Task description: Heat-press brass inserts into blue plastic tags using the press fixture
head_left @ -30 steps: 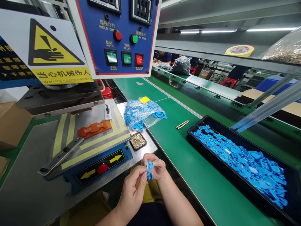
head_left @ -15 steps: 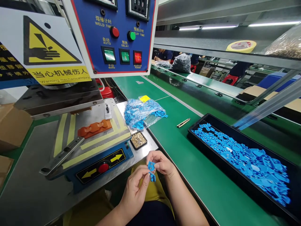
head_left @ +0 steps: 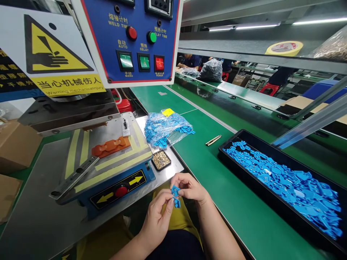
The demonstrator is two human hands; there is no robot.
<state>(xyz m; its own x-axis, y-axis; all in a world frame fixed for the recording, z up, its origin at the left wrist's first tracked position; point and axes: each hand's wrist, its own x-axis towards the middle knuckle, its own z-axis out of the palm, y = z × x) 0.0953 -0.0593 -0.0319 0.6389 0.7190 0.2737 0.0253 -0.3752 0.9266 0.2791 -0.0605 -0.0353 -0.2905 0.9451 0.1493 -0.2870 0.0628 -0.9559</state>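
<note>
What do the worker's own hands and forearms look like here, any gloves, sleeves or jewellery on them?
Both are bare: the left hand and right hand wear no gloves, and no rings, watch or wristband show. The forearms are uncovered as far as the frame's lower edge, so no sleeve is in view. Fingernails look short and unpainted.

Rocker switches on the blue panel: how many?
3, in one row: a green one on the left, a green one in the middle, a red one on the right.
</note>
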